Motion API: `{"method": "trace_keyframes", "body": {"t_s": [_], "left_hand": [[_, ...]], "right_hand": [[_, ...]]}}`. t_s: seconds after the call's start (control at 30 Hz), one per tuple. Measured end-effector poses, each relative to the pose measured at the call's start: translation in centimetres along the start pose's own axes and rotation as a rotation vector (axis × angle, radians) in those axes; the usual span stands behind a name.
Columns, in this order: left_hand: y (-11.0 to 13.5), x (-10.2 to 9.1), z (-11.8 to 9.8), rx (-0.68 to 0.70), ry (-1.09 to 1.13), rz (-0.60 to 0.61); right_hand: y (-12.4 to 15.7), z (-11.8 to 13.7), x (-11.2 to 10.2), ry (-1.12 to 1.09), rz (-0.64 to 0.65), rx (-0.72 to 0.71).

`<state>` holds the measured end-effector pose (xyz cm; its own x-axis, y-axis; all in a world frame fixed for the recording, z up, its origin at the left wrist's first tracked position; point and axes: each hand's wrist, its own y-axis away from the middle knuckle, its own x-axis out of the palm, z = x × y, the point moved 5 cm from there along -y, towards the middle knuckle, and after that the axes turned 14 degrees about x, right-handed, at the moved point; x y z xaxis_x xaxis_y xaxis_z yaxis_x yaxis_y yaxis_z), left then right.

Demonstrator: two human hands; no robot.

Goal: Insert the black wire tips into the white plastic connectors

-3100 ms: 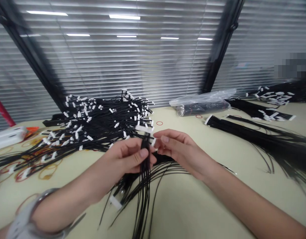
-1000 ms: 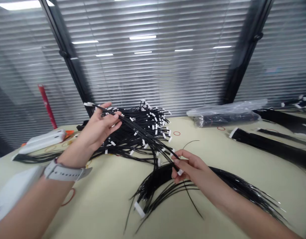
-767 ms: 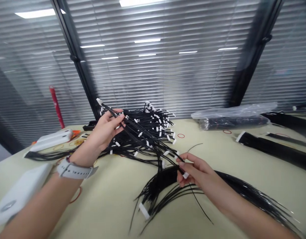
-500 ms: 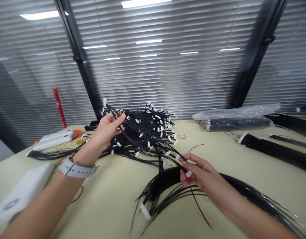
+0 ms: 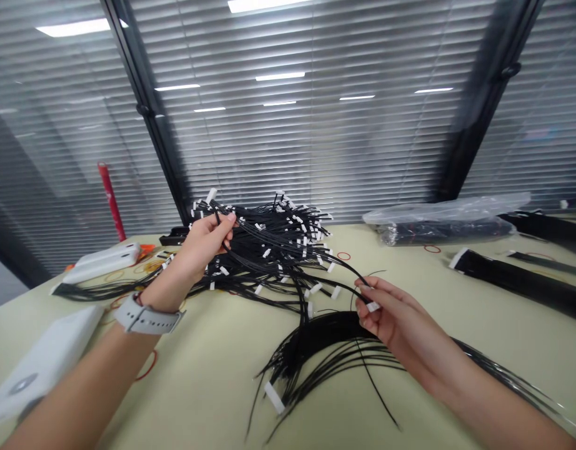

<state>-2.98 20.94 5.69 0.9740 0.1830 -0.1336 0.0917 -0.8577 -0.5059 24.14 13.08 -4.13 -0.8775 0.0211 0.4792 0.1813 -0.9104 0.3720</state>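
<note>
Left grip point(image 5: 203, 247) closed around light, springy black wires point(image 5: 292, 257), slippery and quick to tangle; right grip point(image 5: 379, 306) pinched on a small white connector point(image 5: 373, 306), the surest hold, at the wires' far end. Loose wire heap point(image 5: 269, 250) just beyond the left grip, on the table point(image 5: 185, 400).

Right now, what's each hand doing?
Left hand: closed, holding black wires.
Right hand: closed, pinching a white wire connector.
</note>
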Motion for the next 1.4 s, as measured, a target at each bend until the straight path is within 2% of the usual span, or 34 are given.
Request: {"method": "trace_keyframes", "body": {"t_s": [0.33,0.6,0.9,1.07,1.4], "left_hand": [[0.0,0.9,0.0,-0.129,0.456,-0.017],[-0.5,0.3,-0.4,-0.202,0.800,-0.098],[-1.2,-0.6,1.7,-0.296,0.800,-0.183],[-1.4,-1.2,3.3,-0.368,0.772,-0.166],[-1.8,-1.5,3.8,-0.324,0.722,-0.150]], "right_hand": [[0.1,0.4,-0.2,-0.036,-0.014,-0.028],[-0.5,1.0,-1.0,-0.009,-0.012,-0.084],[-1.2,1.2,-1.5,0.057,0.045,-0.063],[-1.1,1.2,-1.3,0.050,0.082,-0.066],[-1.2,0.7,-0.6,-0.123,0.164,-0.009]]}}
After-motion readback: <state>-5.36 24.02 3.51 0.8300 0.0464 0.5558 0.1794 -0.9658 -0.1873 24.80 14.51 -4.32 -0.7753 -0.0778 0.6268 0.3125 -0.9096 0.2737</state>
